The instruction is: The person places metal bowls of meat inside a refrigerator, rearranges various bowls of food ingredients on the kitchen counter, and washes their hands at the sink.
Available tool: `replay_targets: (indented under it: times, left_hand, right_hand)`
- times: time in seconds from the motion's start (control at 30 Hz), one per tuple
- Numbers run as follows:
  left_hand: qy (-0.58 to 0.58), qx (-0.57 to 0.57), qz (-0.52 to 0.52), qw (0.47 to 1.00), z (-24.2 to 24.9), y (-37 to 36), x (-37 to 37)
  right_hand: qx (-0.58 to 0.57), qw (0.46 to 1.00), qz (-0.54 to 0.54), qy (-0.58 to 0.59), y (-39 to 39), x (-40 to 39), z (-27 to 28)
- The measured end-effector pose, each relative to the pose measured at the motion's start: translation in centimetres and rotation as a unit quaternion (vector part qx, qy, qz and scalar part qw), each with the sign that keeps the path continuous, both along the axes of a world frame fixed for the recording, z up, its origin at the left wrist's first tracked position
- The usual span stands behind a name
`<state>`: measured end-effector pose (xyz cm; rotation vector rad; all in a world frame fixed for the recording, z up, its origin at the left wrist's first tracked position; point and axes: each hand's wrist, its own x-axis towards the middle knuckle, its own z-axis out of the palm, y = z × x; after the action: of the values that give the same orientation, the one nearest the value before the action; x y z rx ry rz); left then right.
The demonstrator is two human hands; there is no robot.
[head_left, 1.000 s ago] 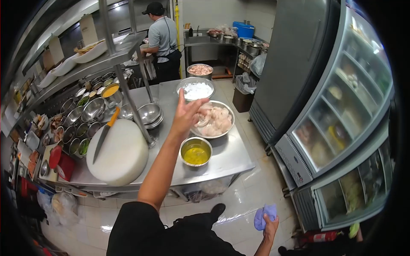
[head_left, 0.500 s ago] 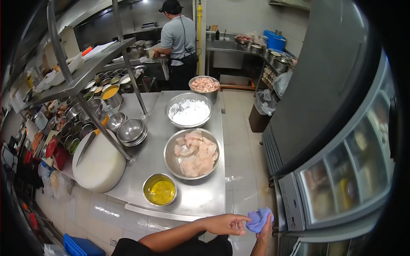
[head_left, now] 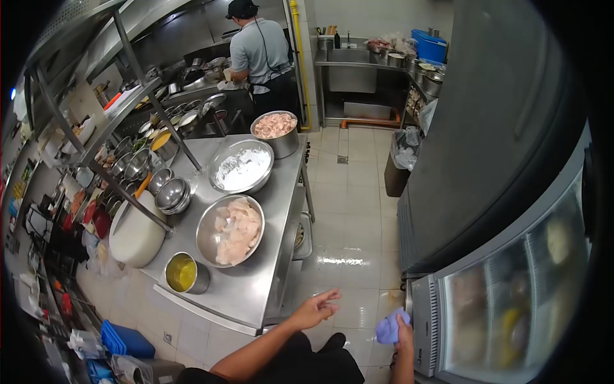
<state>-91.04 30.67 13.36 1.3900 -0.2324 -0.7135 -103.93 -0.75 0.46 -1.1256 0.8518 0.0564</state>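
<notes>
A crumpled purple cloth [head_left: 390,327] is gripped in my right hand [head_left: 405,333], low in the view beside the glass-door fridge. My left hand [head_left: 317,309] hangs over the floor with its fingers apart and nothing in it, to the left of the cloth. On the steel table [head_left: 246,297] stand a bowl of pale raw meat pieces [head_left: 238,233], a bowl of white powder [head_left: 243,168], a pot of pinkish chopped meat [head_left: 275,125] and a small pot of yellow liquid [head_left: 181,273].
A white round block [head_left: 135,233] and stacked steel bowls [head_left: 171,195] sit at the table's left. A co-worker [head_left: 262,54] stands at the back counter. The fridge [head_left: 505,307] rises on the right, near a bin [head_left: 398,166].
The view has turned, so the table appears farther left. My left hand has moved away from the purple cloth and its fingers have spread. The cloth remains in my right hand.
</notes>
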Motion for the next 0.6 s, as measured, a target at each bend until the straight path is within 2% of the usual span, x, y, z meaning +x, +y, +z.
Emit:
replay_targets:
  times: [0.03, 0.1, 0.13, 0.2, 0.37, 0.43, 0.47, 0.53, 0.57, 0.6]
  left_hand:
    - [0.008, 0.012, -0.005, 1.0, 0.2, -0.8, 1.0]
    - [0.005, 0.02, 0.02, 1.0, 0.1, -2.2, 3.5]
    - [0.006, 0.029, 0.046, 0.999, 0.1, -2.7, 4.9]
    - [-0.001, 0.028, 0.082, 0.996, 1.1, -3.6, 7.9]
    - [-0.002, 0.004, 0.19, 0.982, 1.7, -5.3, 17.2]
    - [0.008, -0.069, 0.318, 0.946, 1.5, -5.4, 21.5]
    - [0.009, -0.075, 0.327, 0.942, 1.2, -5.0, 23.6]
    - [-0.047, -0.096, 0.434, 0.894, 0.2, -4.2, 27.9]
    - [-0.065, -0.081, 0.473, 0.875, -0.9, -3.5, 29.9]
    - [-0.061, -0.083, 0.481, 0.871, -1.8, -2.6, 31.8]
  right_hand:
    - [-0.001, 1.0, 0.003, -0.001, -1.2, 1.9, 0.8]
    - [0.111, 0.99, -0.01, -0.084, -2.8, 5.6, 2.4]
    - [0.109, 0.99, -0.01, -0.087, -3.5, 7.2, 2.2]
    - [0.175, 0.969, -0.045, -0.167, -4.6, 10.6, 1.0]
    - [0.131, 0.968, -0.059, -0.206, -4.1, 18.4, 1.2]
    - [0.137, 0.968, -0.02, -0.208, -4.3, 22.0, 1.7]
    - [0.134, 0.969, -0.009, -0.206, -4.4, 23.7, 1.9]
    - [0.138, 0.974, 0.04, -0.175, -5.3, 27.1, 2.4]
    - [0.174, 0.964, 0.069, -0.191, -6.9, 29.0, -0.5]
    - [0.172, 0.964, 0.077, -0.186, -8.0, 30.9, -0.6]
